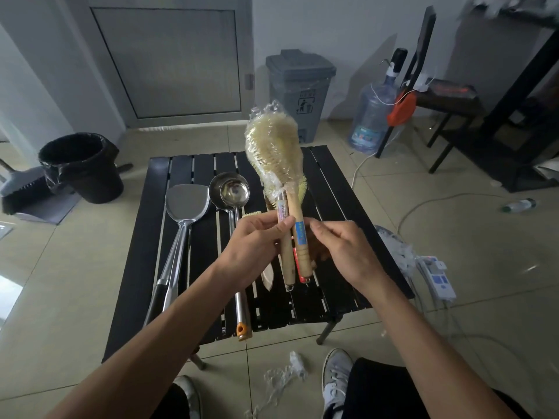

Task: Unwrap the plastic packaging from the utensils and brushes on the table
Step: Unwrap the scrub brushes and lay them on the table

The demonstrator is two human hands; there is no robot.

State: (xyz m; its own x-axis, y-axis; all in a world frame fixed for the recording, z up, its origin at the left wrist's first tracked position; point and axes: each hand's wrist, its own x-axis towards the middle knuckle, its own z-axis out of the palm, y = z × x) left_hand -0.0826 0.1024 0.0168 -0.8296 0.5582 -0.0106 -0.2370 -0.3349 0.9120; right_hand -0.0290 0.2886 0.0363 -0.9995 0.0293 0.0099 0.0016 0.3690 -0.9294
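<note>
Left hand (254, 246): thumb and fingers pinch two wooden handles together, about halfway up.
Right hand (341, 249): fingers curled, tips just beside the blue-labelled handle. Whether they touch it or pinch any film cannot be told.
Brushes (272, 146): two, held upright as a pair above the table, with the bristle heads at 12 o'clock from the hands.
Plastic wrap (266, 110): one clear sheet over both heads — bunched at the top and gathered tight at the necks.
Table (332, 182): one, black and slatted, directly under the hands.
Spatula (187, 204): one, steel, lying flat at 9 o'clock from the left hand, with the blade toward 12 o'clock.
Ladles (230, 189): two, with the smaller bowl nested in the larger, at 11 o'clock from the left hand. One handle ends in an orange tip at 6 o'clock.
Hidden pieces: bristles, a red handle (302, 273) and a pale pointed end show under the hands — their number cannot be counted.
Plastic scraps (287, 373): one loose tangle on the floor at 6 o'clock, between two shoes.
Bins: two, a black bucket (81, 167) at 10 o'clock and a grey lidded bin (299, 89) at 12 o'clock.
Water jug (372, 119): one, at 1 o'clock.
Power strip (435, 276): one, on the floor at 3 o'clock.
</note>
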